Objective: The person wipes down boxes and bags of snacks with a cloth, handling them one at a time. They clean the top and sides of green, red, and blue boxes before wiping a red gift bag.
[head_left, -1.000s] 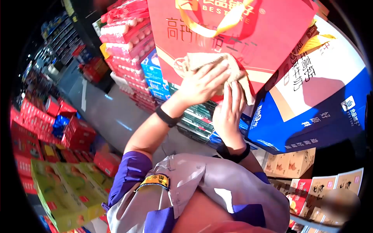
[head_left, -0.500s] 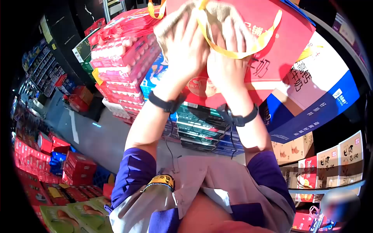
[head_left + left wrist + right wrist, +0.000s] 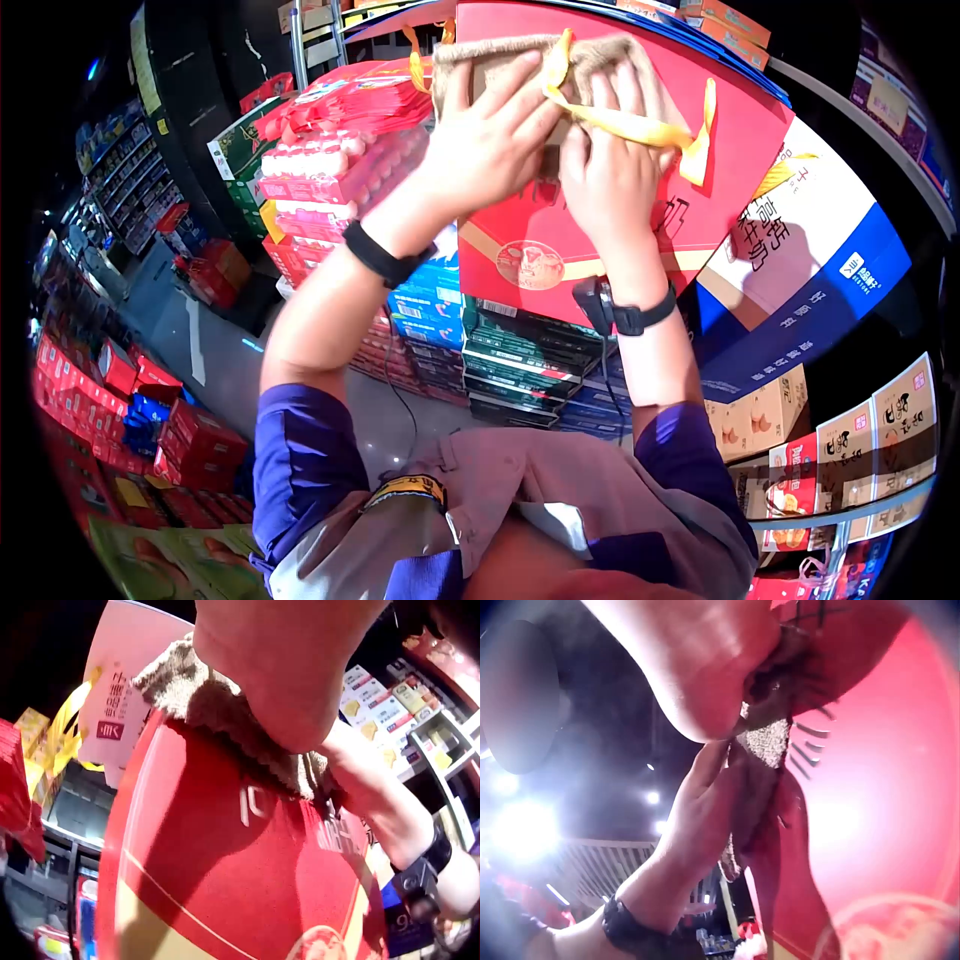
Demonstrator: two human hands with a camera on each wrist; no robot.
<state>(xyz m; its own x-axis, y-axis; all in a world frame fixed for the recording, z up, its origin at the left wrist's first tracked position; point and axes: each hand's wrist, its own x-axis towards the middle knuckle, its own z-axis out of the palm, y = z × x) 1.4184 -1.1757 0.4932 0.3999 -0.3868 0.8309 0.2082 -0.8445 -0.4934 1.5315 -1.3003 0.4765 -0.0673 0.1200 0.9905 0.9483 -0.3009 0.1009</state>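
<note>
A large red gift box with a yellow ribbon handle fills the upper middle of the head view. Spread over the upper part of its printed face is a beige cloth. My left hand presses on the cloth with straight, spread fingers. Beside it, my right hand also lies on the cloth, fingers extended. The ribbon loops across the cloth between the hands and over the right fingers. In the left wrist view, the rumpled cloth shows beneath the left hand, whose fingers are hidden there.
A blue and white carton stands right of the red box. Stacked red packs rise on the left, with green boxes below. Tan boxed goods line a rack at lower right. Red cartons stand across the aisle.
Both hands and the cloth have moved up from the lower part of the box's face to its upper part. The ribbon now lies over the cloth and right fingers.
</note>
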